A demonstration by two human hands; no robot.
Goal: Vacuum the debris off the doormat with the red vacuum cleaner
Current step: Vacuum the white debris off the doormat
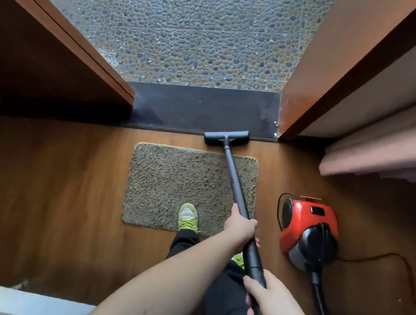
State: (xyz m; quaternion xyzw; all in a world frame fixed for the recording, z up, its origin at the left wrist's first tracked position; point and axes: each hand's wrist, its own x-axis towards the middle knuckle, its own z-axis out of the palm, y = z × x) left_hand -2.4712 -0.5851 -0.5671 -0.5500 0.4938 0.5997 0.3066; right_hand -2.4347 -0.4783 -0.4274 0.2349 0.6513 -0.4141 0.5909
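Note:
A shaggy grey-brown doormat (pixel 174 184) lies on the wooden floor in front of the doorway. The red and black vacuum cleaner (pixel 307 231) sits on the floor to the mat's right, its ribbed hose (pixel 322 308) running down toward me. A dark wand (pixel 235 182) crosses the mat's right side, and its floor head (pixel 226 137) rests just beyond the mat's far edge, at the dark threshold. My left hand (pixel 241 226) grips the wand midway. My right hand (pixel 268 300) grips the wand's thicker lower end.
My foot in a yellow-green shoe (pixel 189 217) stands on the mat's near edge. A dark threshold strip (pixel 181 106) leads to a pebble floor (pixel 189 28) outside. An open wooden door (pixel 69 32) is at left, the door frame (pixel 319 74) at right. The power cord (pixel 394 266) trails right.

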